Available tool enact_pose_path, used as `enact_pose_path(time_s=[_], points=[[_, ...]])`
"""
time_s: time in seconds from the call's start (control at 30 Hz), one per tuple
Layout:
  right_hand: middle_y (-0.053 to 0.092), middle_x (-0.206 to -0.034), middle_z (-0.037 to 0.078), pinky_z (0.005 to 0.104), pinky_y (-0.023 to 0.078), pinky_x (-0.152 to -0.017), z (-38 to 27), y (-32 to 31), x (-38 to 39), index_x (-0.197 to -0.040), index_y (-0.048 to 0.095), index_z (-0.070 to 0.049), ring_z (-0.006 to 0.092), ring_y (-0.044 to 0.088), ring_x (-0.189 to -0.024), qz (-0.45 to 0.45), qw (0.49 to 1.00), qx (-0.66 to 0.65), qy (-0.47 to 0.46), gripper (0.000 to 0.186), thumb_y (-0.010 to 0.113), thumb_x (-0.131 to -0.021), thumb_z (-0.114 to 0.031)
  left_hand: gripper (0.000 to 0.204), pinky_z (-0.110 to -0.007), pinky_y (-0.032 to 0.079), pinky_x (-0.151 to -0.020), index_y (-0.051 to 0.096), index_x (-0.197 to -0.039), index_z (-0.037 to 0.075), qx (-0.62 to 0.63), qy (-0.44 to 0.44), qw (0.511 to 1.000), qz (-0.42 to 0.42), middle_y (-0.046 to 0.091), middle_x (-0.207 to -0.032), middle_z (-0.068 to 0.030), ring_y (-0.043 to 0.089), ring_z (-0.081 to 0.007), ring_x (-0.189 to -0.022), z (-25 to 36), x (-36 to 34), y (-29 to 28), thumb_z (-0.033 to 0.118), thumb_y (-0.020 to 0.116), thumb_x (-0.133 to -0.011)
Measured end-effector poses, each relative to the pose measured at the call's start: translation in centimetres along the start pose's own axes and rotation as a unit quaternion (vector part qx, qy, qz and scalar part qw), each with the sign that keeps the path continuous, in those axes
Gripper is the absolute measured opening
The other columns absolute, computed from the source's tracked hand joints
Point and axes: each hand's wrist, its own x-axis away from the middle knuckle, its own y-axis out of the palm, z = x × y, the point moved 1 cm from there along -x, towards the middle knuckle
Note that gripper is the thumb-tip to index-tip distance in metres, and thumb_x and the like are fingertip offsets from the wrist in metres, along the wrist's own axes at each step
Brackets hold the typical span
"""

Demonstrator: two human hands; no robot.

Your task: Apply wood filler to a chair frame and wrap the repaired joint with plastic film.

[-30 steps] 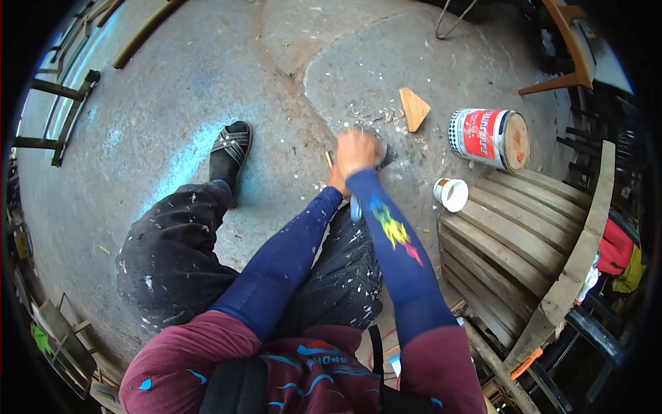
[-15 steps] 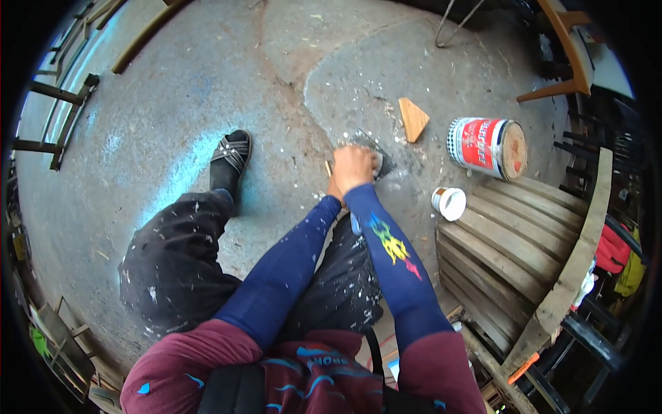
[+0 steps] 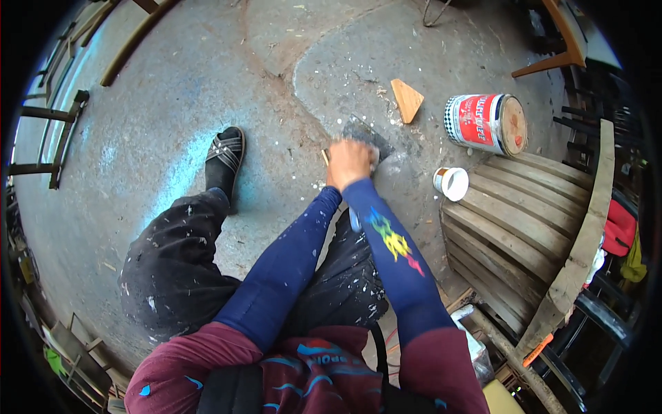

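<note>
A dark grey, flat-looking piece (image 3: 358, 129) lies at the floor just beyond the hands, mostly hidden by them, so its full shape cannot be told. The right hand (image 3: 350, 163) is bunched over its near side, with the left hand (image 3: 332, 181) tucked close beneath and largely covered. The two hands are together, but how the fingers close on the piece cannot be seen. A thin pale stick (image 3: 325, 157) shows just left of them.

Ahead and to the right of the hands, a triangular wooden block (image 3: 407, 101) lies on the concrete floor (image 3: 276, 152), which is flecked with white. Farther right sits a red, white and checkered can (image 3: 476, 124); nearer, also to the right, is a small white tub (image 3: 454, 184), beside a slatted wooden frame (image 3: 520, 210).

Left of the hands, well apart, is the person's sandalled foot (image 3: 225, 152) in a dark sock, near a bright bluish streak (image 3: 172, 186) across the floor.
</note>
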Motion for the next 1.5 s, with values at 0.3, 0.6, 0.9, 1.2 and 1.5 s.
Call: enact_pose_path(time_s=[0.3,0.6,0.9,1.2,1.5], points=[[0.074,-0.098,0.018,0.0475,0.058,-0.075,-1.7,-0.3,0.7,-0.088,0.078,-0.010,0.0348,0.072,-0.095,0.037,0.995,0.069,0.057,0.022,0.058,-0.086,-0.018,0.034,-0.038,0.054,-0.084,0.071,-0.108,0.001,0.044,-0.057,0.996,-0.044,0.075,-0.100,-0.0147,0.070,-0.0231,-0.097,2.8,1.0,-4.2,0.029,0.068,-0.089],[0.064,-0.121,0.031,0.0651,0.048,-0.093,1.2,-3.6,-1.5,-0.111,0.073,0.001,0.0535,0.056,-0.117,-0.062,0.998,0.000,-0.003,0.036,0.054,-0.094,-0.025,0.038,-0.038,0.054,-0.086,0.069,-0.111,0.001,0.020,0.006,0.998,-0.053,0.075,-0.102,-0.0132,0.070,-0.0253,-0.098,10.3,0.2,-0.6,0.030,0.069,-0.088],[0.075,-0.098,0.015,0.0499,0.056,-0.083,2.1,-3.4,-1.8,-0.088,0.079,-0.012,0.0374,0.071,-0.097,-0.063,0.997,-0.045,-0.023,0.021,0.059,-0.087,-0.019,0.038,-0.037,0.054,-0.085,0.070,-0.110,0.000,0.082,0.036,0.995,0.039,0.075,-0.101,-0.0123,0.070,-0.0252,-0.097,5.5,2.0,1.7,0.031,0.069,-0.088],[0.074,-0.088,0.019,0.0522,0.057,-0.077,9.2,0.7,-4.8,-0.088,0.079,-0.008,0.0392,0.072,-0.090,-0.046,0.997,-0.052,-0.036,0.021,0.060,-0.085,-0.017,0.047,-0.040,0.054,-0.086,0.070,-0.108,-0.002,-0.088,-0.162,0.963,-0.195,0.074,-0.100,-0.0208,0.072,-0.0326,-0.098,16.2,2.0,3.5,0.036,0.075,-0.081],[0.066,-0.122,0.025,0.0676,0.049,-0.089,4.9,-2.6,-6.9,-0.102,0.078,-0.006,0.0511,0.060,-0.116,-0.198,0.970,-0.121,-0.077,0.027,0.058,-0.089,-0.019,0.034,-0.044,0.055,-0.080,0.071,-0.097,-0.003,-0.085,-0.060,0.992,-0.074,0.074,-0.093,-0.0204,0.073,-0.0340,-0.093,8.8,1.2,1.4,0.027,0.073,-0.083]])
